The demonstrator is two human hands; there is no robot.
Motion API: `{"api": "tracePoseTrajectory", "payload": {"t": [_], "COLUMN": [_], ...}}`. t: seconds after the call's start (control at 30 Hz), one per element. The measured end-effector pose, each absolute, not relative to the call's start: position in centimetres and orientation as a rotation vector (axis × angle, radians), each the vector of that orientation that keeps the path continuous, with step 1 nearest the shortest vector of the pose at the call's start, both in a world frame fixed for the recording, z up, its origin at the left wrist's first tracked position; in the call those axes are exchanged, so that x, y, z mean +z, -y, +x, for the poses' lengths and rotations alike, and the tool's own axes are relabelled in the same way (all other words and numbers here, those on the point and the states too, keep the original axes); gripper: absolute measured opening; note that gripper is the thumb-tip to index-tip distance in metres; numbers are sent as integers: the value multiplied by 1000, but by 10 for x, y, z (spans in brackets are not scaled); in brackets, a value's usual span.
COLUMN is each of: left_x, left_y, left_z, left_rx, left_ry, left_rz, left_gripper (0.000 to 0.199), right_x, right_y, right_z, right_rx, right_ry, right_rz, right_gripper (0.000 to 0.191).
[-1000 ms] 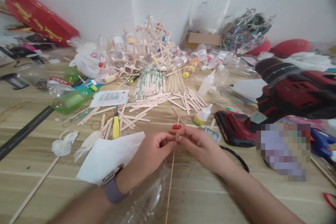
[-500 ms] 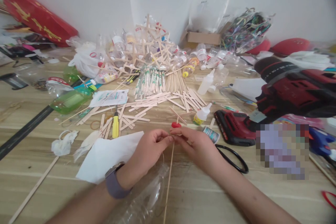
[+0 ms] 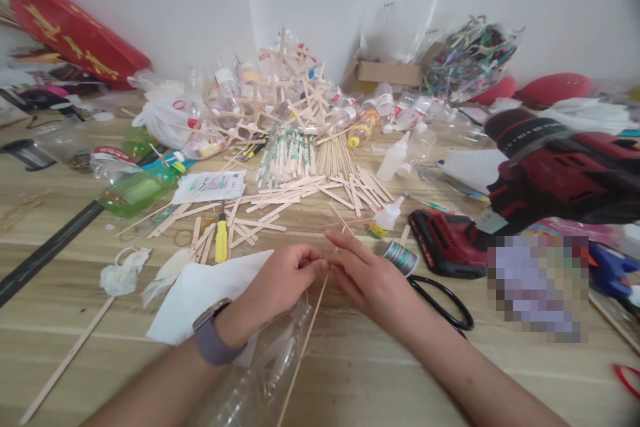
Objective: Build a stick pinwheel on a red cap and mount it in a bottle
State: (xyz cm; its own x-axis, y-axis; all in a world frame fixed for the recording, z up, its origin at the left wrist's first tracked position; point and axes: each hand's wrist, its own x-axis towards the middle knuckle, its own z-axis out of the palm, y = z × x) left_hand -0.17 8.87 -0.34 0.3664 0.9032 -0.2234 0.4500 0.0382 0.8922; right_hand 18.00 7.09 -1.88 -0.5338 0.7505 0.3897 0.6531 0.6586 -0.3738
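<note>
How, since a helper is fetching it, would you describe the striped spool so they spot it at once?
Find the big red-and-black drill at the right. Just left of its battery base, by the person's right hand, is a small spool. Unlike the pale nozzle-topped bottle behind it, the spool is wound in bluish and reddish stripes.

The left hand is curled, its thumb drawn against its bent index finger in a pinch. Just beside its fingertips, the right hand reaches across with longer, straighter fingers, back turned upward; its thumb is hidden. The left forearm and right forearm slant down and outward behind their hands.
</note>
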Motion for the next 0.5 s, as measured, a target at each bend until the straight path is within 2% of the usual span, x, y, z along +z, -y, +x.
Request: {"api": "tracePoseTrajectory", "payload": {"t": [0.17,0.5], "left_x": [-5,-4], "left_y": [-88,-71], "left_z": [-3,5], "left_rx": [535,522], "left_ry": [-1113,-1460], "left_rz": [1644,2096], "left_gripper": [19,19], "right_x": [-19,-15], "right_y": [-73,-72], "right_z": [183,175], "right_rx": [209,427], "right_ry": [2436,2196], "right_rz": [-943,-1110], "right_gripper": [18,17]}}
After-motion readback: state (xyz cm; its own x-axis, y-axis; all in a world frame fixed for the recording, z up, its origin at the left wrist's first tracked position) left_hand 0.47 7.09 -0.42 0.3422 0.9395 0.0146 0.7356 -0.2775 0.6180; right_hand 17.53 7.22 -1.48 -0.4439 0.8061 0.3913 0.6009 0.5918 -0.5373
